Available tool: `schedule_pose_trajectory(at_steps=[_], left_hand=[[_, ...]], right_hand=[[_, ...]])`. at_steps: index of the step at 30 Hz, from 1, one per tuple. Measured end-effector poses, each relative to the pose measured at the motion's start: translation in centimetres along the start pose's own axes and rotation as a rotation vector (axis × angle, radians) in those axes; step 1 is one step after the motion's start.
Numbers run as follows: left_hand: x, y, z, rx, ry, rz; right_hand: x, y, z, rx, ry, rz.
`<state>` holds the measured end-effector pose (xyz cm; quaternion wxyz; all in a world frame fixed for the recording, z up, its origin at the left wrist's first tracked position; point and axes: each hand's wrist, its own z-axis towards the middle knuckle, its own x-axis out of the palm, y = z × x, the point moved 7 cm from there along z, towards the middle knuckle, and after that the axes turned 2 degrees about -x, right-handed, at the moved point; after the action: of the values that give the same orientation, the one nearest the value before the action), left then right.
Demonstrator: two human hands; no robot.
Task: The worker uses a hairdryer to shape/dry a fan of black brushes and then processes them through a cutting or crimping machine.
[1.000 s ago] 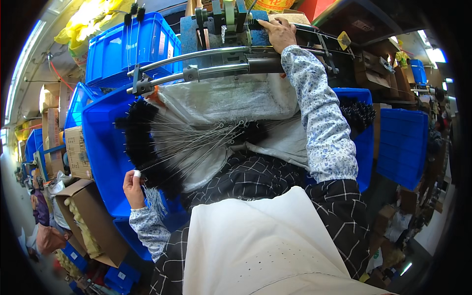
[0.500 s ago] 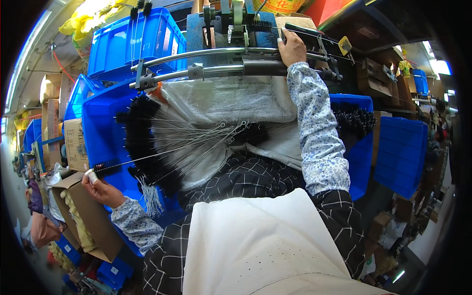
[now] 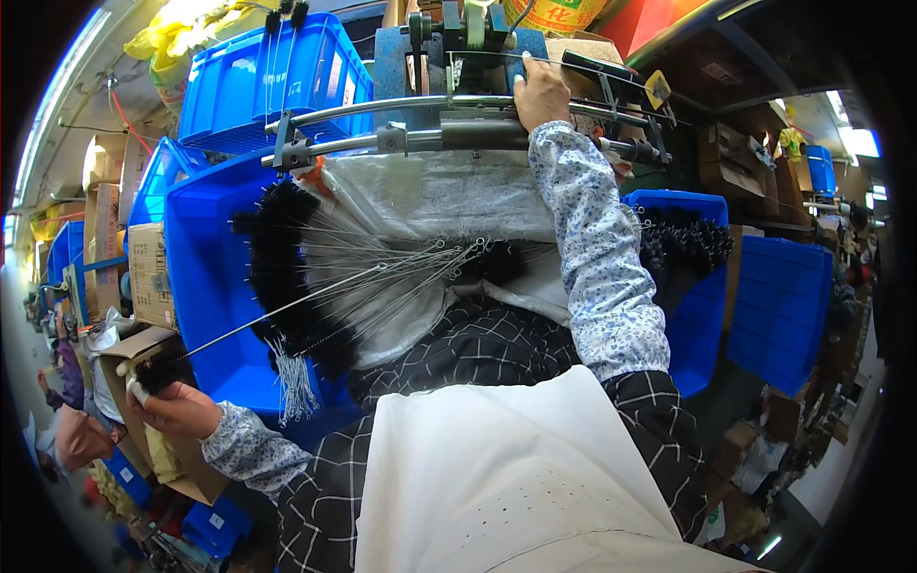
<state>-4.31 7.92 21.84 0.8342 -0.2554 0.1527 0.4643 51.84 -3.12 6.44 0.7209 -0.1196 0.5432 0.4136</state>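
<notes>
My left hand (image 3: 180, 409) is closed on a wire-handled brush (image 3: 164, 371), gripping it at its black bristle head. The thin shaft slants up to the right over other brushes (image 3: 277, 272), which lie fanned across my lap and a pale sheet (image 3: 439, 196). Their black heads are to the left, and their looped wire ends meet near the middle. At the top, my right hand (image 3: 543, 94) reaches over the bars of a bench machine (image 3: 482, 129). Its fingers are bent together by a thin metal rod; what they pinch is too small to make out.
A blue bin (image 3: 205, 320) at the left has a bundle of looped wires (image 3: 291, 382) by it. Another blue bin (image 3: 702, 329) at the right holds black brushes (image 3: 683, 241). An open cardboard box (image 3: 196, 468) stands beside my left hand. Far off left, another person's arm shows.
My left hand has moved down and left, drawing the brush outward. My right hand has shifted left along the machine. The black bristles seen beside it at the machine no longer show.
</notes>
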Motion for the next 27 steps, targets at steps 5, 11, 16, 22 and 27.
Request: schedule_pose_trajectory(at_steps=[5,11,16,22,27], left_hand=[[2.0,-2.2,-1.7,0.164,0.138,0.063],[5.6,-0.7,-3.7,-0.702,0.118,-1.015],[5.6,-0.6,-3.7,-0.71,0.112,-1.025],[5.2,-1.2,-3.9,-0.689,0.137,-0.95],[7.8,-4.3,-4.5,-0.621,0.323,-1.23]], right_hand=[[0.7,3.3,0.0,0.022,0.029,-0.015],[0.6,4.4,-0.2,-0.012,0.034,-0.065],[-0.7,1.4,-0.1,0.011,0.073,-0.085],[-1.2,-4.5,0.2,-0.008,0.059,-0.128],[-1.8,-10.2,3.7,0.048,0.098,-0.351]])
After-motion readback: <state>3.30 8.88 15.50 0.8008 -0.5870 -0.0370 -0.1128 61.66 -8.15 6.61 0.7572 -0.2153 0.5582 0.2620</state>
